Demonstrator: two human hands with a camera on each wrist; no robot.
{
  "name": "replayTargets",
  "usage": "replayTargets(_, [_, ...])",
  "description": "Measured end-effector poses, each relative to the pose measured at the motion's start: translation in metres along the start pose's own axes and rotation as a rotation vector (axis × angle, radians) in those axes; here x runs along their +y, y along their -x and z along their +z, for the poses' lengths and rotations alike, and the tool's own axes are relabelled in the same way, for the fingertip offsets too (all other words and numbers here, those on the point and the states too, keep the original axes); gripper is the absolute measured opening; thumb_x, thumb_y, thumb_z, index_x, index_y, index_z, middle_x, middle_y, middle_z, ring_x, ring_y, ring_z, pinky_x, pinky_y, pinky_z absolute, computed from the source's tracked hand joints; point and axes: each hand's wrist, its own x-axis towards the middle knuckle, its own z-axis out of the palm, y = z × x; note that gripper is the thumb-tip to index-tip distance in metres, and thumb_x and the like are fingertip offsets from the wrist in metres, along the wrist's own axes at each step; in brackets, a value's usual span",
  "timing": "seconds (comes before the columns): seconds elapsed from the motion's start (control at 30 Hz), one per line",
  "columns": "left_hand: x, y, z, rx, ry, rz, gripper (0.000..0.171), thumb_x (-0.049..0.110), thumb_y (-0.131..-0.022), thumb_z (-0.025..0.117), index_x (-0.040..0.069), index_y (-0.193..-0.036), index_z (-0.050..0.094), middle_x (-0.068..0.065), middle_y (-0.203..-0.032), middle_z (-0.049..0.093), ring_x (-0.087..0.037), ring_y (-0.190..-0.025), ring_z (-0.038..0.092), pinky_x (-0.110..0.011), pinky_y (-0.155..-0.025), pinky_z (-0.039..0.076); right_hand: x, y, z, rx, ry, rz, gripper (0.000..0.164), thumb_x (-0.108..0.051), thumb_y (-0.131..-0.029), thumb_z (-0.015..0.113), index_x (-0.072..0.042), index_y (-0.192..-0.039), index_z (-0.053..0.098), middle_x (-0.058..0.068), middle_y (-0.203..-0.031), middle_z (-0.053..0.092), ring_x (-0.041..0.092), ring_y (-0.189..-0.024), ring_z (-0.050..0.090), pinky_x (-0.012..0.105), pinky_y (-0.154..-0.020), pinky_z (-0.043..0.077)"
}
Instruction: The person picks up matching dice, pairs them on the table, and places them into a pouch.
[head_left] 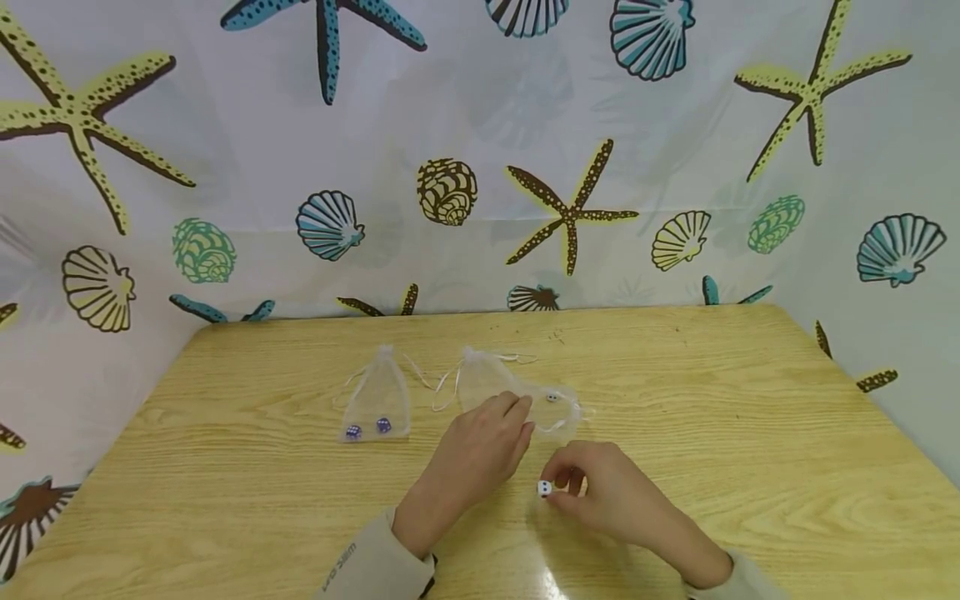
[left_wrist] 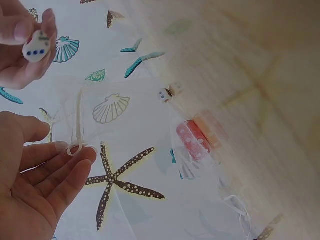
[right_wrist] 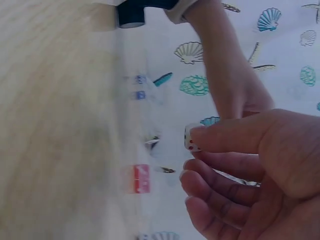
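My right hand [head_left: 611,492] pinches a small white die [head_left: 544,489] between thumb and index finger, just above the table. Spots show on the die [right_wrist: 191,137] in the right wrist view. To its left, my left hand [head_left: 480,442] holds the edge of a sheer white drawstring bag [head_left: 566,417], its ribbon [left_wrist: 78,117] at the fingertips. Another white die [head_left: 552,397] shows at this bag, beyond the fingers. A second sheer bag [head_left: 480,379] lies behind my left hand, which partly hides it. A red die [left_wrist: 194,140] with white spots shows there in the left wrist view.
A third sheer bag [head_left: 385,387] lies flat on the left, closed at its top, with two blue dice [head_left: 383,425] inside. Loose drawstrings [head_left: 442,392] trail between the bags. A shell-patterned cloth [head_left: 450,267] rises behind the wooden table [head_left: 247,500].
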Motion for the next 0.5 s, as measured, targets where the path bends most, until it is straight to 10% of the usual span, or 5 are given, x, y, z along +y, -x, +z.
replayTargets(0.5, [-0.002,0.001,-0.003,-0.016,-0.057,0.011,0.029,0.021,-0.09,0.067,0.001,-0.111,0.067,-0.006,-0.099,0.069,-0.014,-0.082,0.067,-0.021,-0.065,0.055,-0.006,-0.028,-0.022,0.356,0.132,0.004,0.012,-0.005,-0.078,0.075,-0.01,-0.087,0.07,0.0,-0.085,0.061,0.012,-0.071,0.052,0.022,-0.058,0.043])
